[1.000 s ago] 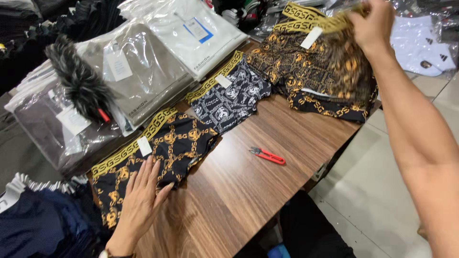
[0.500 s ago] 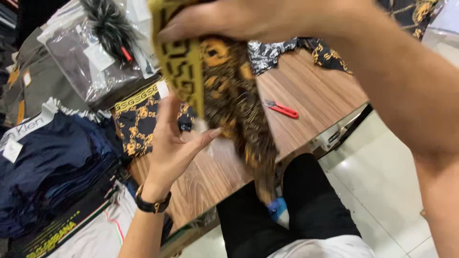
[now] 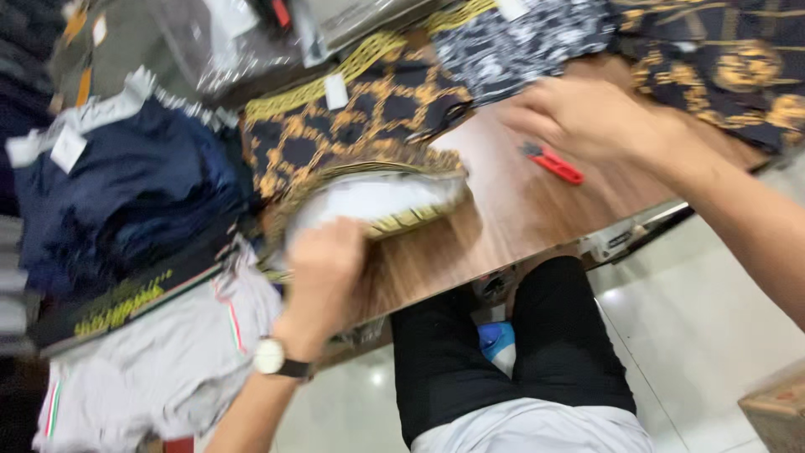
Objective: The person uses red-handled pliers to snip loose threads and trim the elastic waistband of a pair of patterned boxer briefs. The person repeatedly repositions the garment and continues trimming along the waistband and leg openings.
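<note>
Gold-black briefs (image 3: pixel 369 180) on table (image 3: pixel 503 226), left hand (image 3: pixel 323 268) grip closed on them. Right hand (image 3: pixel 579 117) at 1 o'clock above cutter (image 3: pixel 553 164), grip blurred, cannot tell.

- Both arms bare, no sleeves in sight.
- Left hand (image 3: pixel 323 268): a wristwatch (image 3: pixel 270 356) with a round pale face and a dark strap on the wrist.
- Right hand (image 3: pixel 579 117): no ring or band to be seen, though blurred.
- Black trousers (image 3: pixel 503 352) on the legs.
- A white shirt hem (image 3: pixel 537 429) at the bottom edge.
</note>
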